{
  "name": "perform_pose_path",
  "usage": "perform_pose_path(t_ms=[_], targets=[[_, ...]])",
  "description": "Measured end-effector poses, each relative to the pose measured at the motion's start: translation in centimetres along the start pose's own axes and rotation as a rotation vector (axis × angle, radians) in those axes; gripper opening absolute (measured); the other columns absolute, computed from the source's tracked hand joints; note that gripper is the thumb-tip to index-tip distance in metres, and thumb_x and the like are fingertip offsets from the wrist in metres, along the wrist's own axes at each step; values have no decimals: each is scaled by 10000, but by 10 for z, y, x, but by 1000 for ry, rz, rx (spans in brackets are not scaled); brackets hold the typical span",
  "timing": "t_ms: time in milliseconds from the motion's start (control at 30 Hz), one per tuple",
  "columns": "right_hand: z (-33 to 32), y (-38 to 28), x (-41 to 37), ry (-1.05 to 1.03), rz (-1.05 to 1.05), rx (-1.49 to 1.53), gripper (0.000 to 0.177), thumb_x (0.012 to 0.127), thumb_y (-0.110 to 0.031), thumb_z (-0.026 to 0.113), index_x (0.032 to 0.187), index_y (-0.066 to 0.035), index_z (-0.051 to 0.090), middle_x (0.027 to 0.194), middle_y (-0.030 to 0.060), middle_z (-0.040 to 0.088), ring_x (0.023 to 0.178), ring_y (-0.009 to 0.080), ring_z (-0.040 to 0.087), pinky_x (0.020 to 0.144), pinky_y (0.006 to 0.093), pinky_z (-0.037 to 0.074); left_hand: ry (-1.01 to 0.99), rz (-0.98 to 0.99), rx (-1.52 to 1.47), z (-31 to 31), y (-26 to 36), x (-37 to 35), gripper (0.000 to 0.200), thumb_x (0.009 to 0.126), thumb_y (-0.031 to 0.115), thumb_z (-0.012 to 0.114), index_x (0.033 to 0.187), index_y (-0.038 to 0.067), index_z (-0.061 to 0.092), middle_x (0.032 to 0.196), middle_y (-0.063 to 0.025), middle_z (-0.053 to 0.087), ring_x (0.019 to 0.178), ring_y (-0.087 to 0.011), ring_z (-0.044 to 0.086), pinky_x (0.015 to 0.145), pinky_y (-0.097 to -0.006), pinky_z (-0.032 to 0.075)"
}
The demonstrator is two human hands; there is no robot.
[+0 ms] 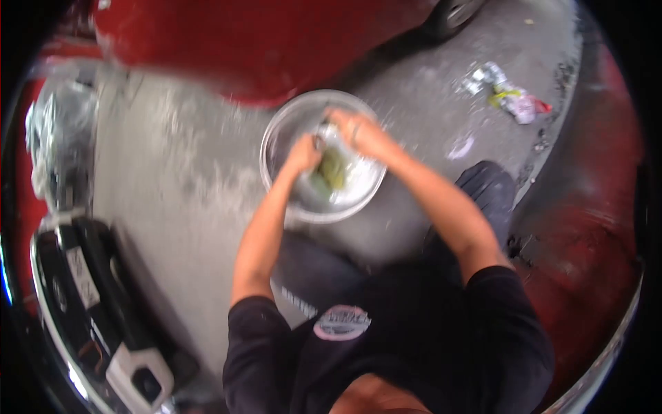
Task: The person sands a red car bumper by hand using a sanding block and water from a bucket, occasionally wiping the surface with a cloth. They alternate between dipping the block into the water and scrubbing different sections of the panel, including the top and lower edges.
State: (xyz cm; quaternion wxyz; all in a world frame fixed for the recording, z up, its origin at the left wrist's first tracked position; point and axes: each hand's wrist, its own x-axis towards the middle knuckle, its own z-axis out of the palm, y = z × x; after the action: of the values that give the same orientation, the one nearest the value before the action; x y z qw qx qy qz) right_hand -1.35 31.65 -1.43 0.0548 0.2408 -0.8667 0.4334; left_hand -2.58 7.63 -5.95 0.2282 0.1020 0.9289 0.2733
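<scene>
A round metal basin [274,188] stands on the floor in front of me, with something pale and shiny, like water, in it. Inside it lies a soft yellow-green thing [333,170], perhaps a cloth or sponge, blurred. My left hand [303,153] is closed at its left side, over the basin. My right hand [357,134], with a ring on a finger, reaches over the far right part of the basin with its fingers curled in. A small whitish patch shows between the two hands. What either hand grips is too blurred to make out.
A red car body [227,41] with a wheel [455,14] is just beyond the basin. To the left lie a black bumper [89,283] and clear plastic wrapping [65,138]. Crumpled packaging [514,100] lies at the upper right. Another red panel [586,228] stands at right.
</scene>
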Motion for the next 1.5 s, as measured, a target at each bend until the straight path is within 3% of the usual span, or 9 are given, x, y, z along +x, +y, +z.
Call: perform_pose_path(t_ms=[67,200,433,567,700,767,1100,1333,1500], targets=[[-19,-21,-1,-131,140,57,448,1032,-109,508,1473,-86,584,1244,277,729,1177,472,690,1018,517,559,162,63,-342,-21,8,-30,204,876,72,691,1061,18,759,834,-120,739,739,-213,692,703,-358,537],[4,-2,4,-213,79,19,497,1024,-166,534,1508,-55,549,1304,255,723,1183,429,708,993,496,570,194,80,-684,-70,62,-73,215,970,-23,657,1183,2,662,824,-7,680,741,-65,602,696,-250,482],[17,-24,18,-421,608,863,599,999,-486,633,1465,-113,590,1303,123,714,1186,259,685,947,519,573,312,308,-1154,-90,110,-78,263,988,-46,639,1236,39,622,988,-18,698,910,-80,645,829,-253,508],[38,-37,2,-117,905,1265,593,1074,-573,562,1440,-107,586,1264,121,718,1179,234,690,963,497,577,402,313,-1335,-105,136,-92,362,919,-28,671,1257,77,596,1107,-15,644,995,-108,641,861,-278,530],[5,-101,5,174,894,1927,526,1125,-537,435,1478,-177,587,1389,75,692,1218,277,698,1018,547,580,351,142,-641,-133,175,-110,453,965,25,636,1411,13,563,1338,-146,690,1335,-263,624,1095,-411,513],[-54,-152,10,341,826,1962,466,1090,-379,496,1442,-92,601,1365,146,696,1227,316,703,1033,574,566,448,202,53,-178,232,-145,452,956,51,655,1403,10,601,1254,-190,689,1186,-376,668,1069,-474,510],[-343,-278,178,1111,401,1364,578,1034,-272,623,1564,-106,465,1380,93,607,1270,263,648,1003,457,587,801,690,386,-465,458,-205,348,930,-36,699,1273,28,696,1317,-196,652,1256,-411,612,1075,-499,509],[-433,-253,349,984,356,145,621,1118,-337,481,1675,-97,346,1742,294,214,1571,469,291,1301,549,237,694,867,612,-601,555,-140,404,926,-13,667,1327,31,670,1407,-234,610,1353,-455,569,1151,-555,462],[-500,-233,361,887,505,271,669,1086,-305,532,1705,-181,310,1767,276,151,1548,530,299,1284,553,289,527,880,897,-667,603,-21,474,1052,157,587,1523,106,562,1628,-242,443,1539,-468,378,1259,-568,358]])
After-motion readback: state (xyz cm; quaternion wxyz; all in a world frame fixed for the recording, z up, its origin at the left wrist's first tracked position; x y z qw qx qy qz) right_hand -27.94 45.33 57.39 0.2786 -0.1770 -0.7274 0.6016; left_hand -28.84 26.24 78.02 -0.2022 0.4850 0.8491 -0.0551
